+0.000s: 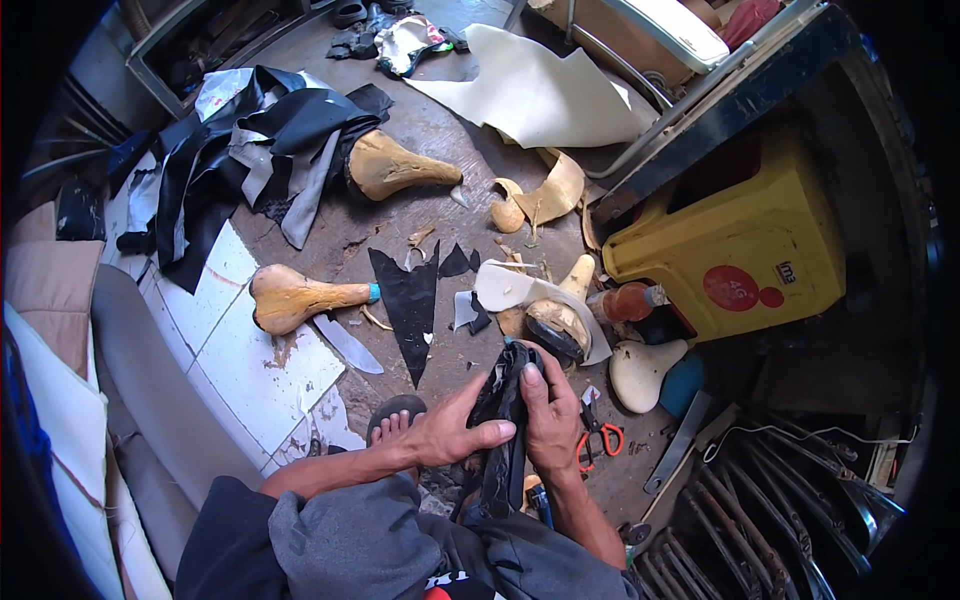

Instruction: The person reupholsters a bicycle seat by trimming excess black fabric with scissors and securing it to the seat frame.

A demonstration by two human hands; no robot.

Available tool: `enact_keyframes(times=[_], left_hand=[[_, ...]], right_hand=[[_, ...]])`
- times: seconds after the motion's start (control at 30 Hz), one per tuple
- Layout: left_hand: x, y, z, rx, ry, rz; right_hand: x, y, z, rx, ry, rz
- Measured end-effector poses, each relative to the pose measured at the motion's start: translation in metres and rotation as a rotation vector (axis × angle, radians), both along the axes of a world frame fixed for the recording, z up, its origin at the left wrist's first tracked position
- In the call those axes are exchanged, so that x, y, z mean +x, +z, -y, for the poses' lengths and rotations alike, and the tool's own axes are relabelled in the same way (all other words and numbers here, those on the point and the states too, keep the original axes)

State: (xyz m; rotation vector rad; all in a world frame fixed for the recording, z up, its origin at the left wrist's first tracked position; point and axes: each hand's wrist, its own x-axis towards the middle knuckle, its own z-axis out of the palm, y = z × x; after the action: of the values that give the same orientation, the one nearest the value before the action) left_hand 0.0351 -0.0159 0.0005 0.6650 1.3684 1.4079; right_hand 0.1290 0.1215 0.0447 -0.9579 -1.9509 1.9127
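Note:
Between my two hands, just above my lap, is a long narrow piece wrapped in black vinyl (503, 455), seemingly a bicycle saddle with its nose pointing away from me. My left hand (462, 428) presses its left side with the thumb lying across it. On the right side my right hand (550, 405) grips it, thumb on top and fingers wrapped behind. Beyond my hands a bare tan saddle (560, 325) lies with an off-white sheet piece (510, 287) around it. Orange-handled scissors (603, 440) rest on the floor by my right forearm.
Another tan saddle (300, 298) and a knife blade (348, 345) lie left. Farther back are a third saddle (400, 168), black vinyl scraps (290, 130) and a cream sheet (540, 90). Right are a yellow plastic stool (740, 240), a bottle (625, 303) and metal frames (745, 520).

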Motion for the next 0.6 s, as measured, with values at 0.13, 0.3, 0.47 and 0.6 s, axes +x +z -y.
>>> enact_keyframes(times=[0.13, 0.3, 0.47, 0.6], left_hand=[[0.006, 0.003, 0.002, -0.034, 0.069, -0.108], [0.003, 0.018, 0.002, -0.045, 0.048, -0.089], [0.003, 0.019, 0.004, -0.022, 0.044, -0.016], [0.005, 0.018, 0.003, 0.031, 0.09, 0.003]], right_hand=[[0.003, 0.0, 0.004, -0.063, -0.081, -0.083], [0.006, 0.01, 0.009, -0.124, -0.099, -0.132], [0.007, 0.008, 0.01, -0.15, -0.106, -0.154], [0.003, 0.014, 0.009, -0.118, -0.091, -0.156]])
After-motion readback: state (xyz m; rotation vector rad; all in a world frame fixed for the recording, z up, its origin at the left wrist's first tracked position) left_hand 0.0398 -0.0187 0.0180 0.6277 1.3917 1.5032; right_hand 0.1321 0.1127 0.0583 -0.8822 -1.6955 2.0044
